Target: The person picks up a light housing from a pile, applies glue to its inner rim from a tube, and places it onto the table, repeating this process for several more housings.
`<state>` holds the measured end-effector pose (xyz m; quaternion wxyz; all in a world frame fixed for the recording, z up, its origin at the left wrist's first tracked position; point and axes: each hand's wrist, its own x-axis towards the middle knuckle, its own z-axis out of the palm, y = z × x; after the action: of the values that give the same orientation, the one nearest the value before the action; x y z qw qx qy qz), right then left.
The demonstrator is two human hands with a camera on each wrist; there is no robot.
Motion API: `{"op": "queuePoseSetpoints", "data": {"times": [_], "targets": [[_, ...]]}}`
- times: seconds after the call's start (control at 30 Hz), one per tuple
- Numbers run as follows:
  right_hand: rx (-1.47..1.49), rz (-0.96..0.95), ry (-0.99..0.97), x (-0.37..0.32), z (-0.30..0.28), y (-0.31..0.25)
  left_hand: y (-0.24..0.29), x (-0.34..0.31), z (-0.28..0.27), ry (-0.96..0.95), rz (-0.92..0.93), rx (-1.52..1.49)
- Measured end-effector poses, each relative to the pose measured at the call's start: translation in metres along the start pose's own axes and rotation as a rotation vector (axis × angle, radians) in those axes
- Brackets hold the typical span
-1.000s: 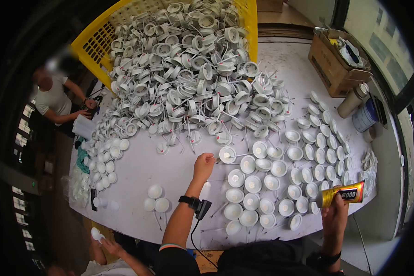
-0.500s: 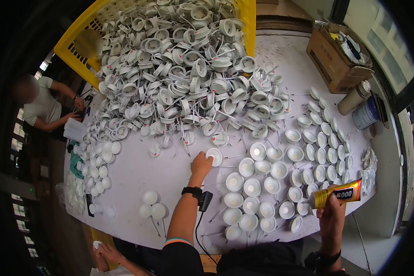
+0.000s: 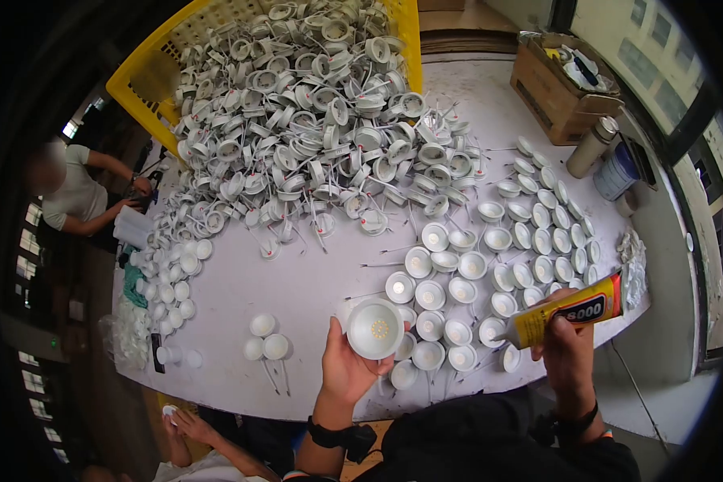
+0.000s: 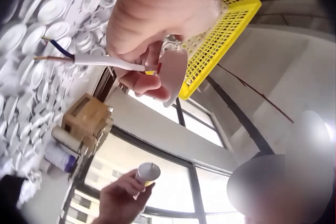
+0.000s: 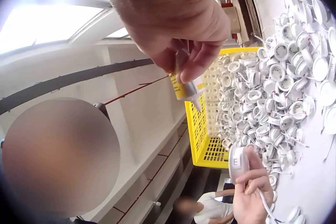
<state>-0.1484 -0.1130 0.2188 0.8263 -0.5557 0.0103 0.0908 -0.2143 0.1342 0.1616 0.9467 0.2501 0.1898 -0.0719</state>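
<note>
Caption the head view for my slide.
Left hand holds a white lamp housing; right hand grips a yellow glue tube.

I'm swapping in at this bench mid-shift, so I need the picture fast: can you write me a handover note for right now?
Left hand: grips one white lamp housing raised above the near edge of the table, open face up.
Right hand: grips the yellow glue tube, nozzle pointing toward that housing, not touching it.
Done: rows of housings lie face-up on the table, to the right.
Left: a big pile of wired housings spills from the yellow crate. Whether the held housing has glue yet, I cannot tell.
</note>
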Motion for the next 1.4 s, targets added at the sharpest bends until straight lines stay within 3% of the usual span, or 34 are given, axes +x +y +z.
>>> {"op": "queuePoseSetpoints", "data": {"times": [0.07,0.13,0.2,0.23,0.27,0.4,0.47,0.57,0.63,0.73,0.87,1.03,1.4], "targets": [[-0.009,0.011,-0.044,-0.008,0.003,-0.007,-0.016,-0.006,0.005,-0.035,-0.005,-0.14],[-0.003,-0.018,-0.085,-0.01,0.009,-0.006,-0.027,-0.011,-0.001,-0.104,-0.157,-0.161],[-0.04,-0.057,-0.12,-0.013,0.01,0.001,-0.038,-0.014,-0.002,-0.123,-0.153,-0.108],[-0.009,-0.042,-0.03,-0.016,0.012,0.002,-0.045,-0.011,-0.007,-0.228,-0.117,-0.112],[-0.01,-0.081,-0.078,-0.015,0.011,0.004,-0.049,-0.009,-0.012,-0.338,-0.095,-0.11],[-0.016,-0.115,-0.1,-0.017,0.025,0.002,-0.043,-0.025,-0.003,-0.29,-0.032,-0.091],[-0.024,-0.131,-0.091,-0.019,0.028,0.001,-0.048,-0.03,-0.008,-0.443,0.002,-0.122],[-0.039,-0.133,-0.153,-0.019,0.028,0.001,-0.044,-0.044,0.001,-0.486,-0.011,-0.1],[-0.021,-0.095,-0.204,-0.021,0.031,-0.005,-0.048,-0.052,0.005,-0.438,-0.012,-0.119],[-0.056,-0.191,-0.189,-0.023,0.038,-0.005,-0.046,-0.061,0.022,-0.388,-0.039,-0.154],[-0.11,-0.081,-0.28,-0.03,0.041,-0.017,-0.046,-0.063,0.03,-0.464,-0.016,-0.077],[-0.149,-0.142,-0.415,-0.029,0.043,-0.019,-0.048,-0.059,0.032,-0.503,-0.006,-0.084],[-0.238,-0.09,-0.39,-0.029,0.048,-0.02,-0.048,-0.056,0.031,-0.502,-0.042,-0.1]]}}
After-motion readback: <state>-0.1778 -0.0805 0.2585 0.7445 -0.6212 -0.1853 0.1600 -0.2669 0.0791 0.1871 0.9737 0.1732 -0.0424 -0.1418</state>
